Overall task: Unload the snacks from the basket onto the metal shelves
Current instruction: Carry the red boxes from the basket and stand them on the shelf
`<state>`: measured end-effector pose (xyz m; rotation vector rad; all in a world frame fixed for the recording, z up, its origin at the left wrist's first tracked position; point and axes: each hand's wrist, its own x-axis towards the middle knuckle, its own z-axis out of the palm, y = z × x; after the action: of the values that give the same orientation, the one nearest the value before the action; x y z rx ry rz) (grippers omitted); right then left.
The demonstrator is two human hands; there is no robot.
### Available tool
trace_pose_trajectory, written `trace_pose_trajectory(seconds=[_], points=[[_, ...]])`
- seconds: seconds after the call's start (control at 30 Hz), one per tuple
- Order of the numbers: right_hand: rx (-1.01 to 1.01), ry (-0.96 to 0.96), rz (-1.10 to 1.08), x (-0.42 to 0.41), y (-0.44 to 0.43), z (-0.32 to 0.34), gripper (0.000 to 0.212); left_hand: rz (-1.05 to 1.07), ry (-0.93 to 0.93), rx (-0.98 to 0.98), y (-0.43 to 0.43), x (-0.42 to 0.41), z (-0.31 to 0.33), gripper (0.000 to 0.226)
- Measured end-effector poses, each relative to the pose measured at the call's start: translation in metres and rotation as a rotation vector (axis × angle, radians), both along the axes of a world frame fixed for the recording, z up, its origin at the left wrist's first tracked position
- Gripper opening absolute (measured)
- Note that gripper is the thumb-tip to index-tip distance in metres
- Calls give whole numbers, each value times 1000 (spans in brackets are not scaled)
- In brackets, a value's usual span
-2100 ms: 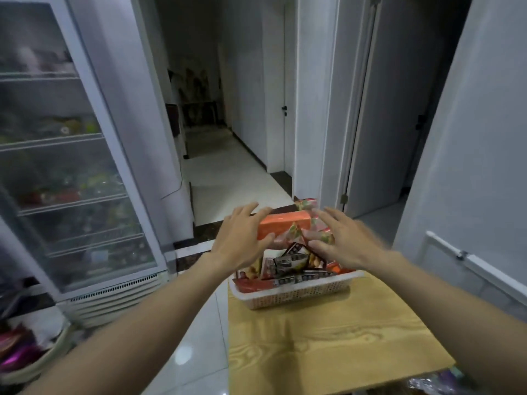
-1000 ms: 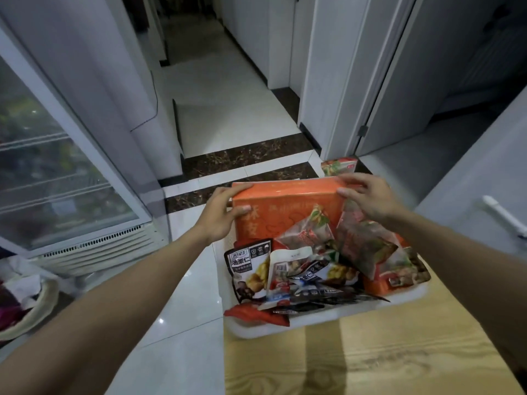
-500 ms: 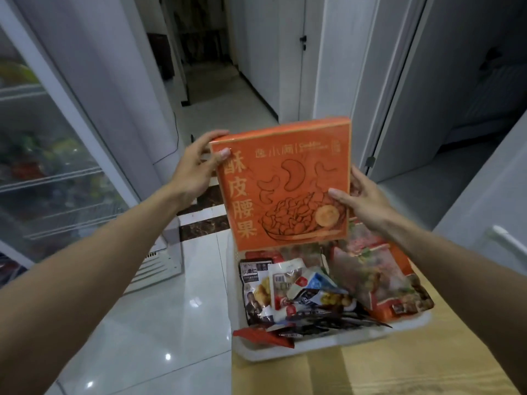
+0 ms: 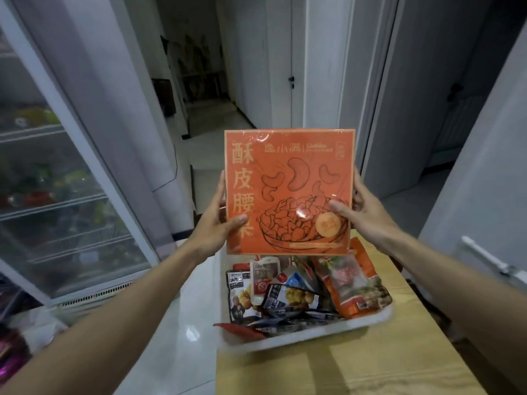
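Note:
A flat orange box of cashew snacks (image 4: 289, 192) is held upright in the air above the white basket (image 4: 299, 339). My left hand (image 4: 216, 223) grips its left edge, thumb on the front. My right hand (image 4: 362, 212) grips its right edge in the same way. The basket sits at the near end of a wooden table (image 4: 356, 369) and holds several snack packets (image 4: 288, 292), among them an orange bag (image 4: 353, 286) on the right. No metal shelves for the snacks are in view.
A glass-door display fridge (image 4: 51, 178) with stocked shelves stands at the left. A hallway (image 4: 211, 115) with closed doors runs straight ahead. A white panel with a handle (image 4: 484, 258) is at the right. Glossy tile floor (image 4: 171, 337) lies left of the table.
Both hands have taken the orange box out of the basket and raised it upright; over the last half second it rose a little more and squared up to face me.

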<state>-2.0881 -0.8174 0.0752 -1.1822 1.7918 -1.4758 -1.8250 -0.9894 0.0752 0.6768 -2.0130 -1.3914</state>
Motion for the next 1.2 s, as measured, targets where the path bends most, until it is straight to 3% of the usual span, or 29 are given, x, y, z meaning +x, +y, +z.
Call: trace_pose_trajectory(seconds=[0.13,0.37,0.6,0.8,1.2], points=[[0,226,134,11,37,5,120,-11,19,14,30,1,3,101],[-12,395,36,47,109,20,102,-70,24,-55,82,20,14,101],[-7,414,-102,112,202,36,102,-229,51,-195,141,64,16,84],[-17,411,-251,175,299,48,103,-375,69,-255,206,91,35,84],[-24,455,-560,234,533,104,102,-711,183,-281,400,48,93,86]])
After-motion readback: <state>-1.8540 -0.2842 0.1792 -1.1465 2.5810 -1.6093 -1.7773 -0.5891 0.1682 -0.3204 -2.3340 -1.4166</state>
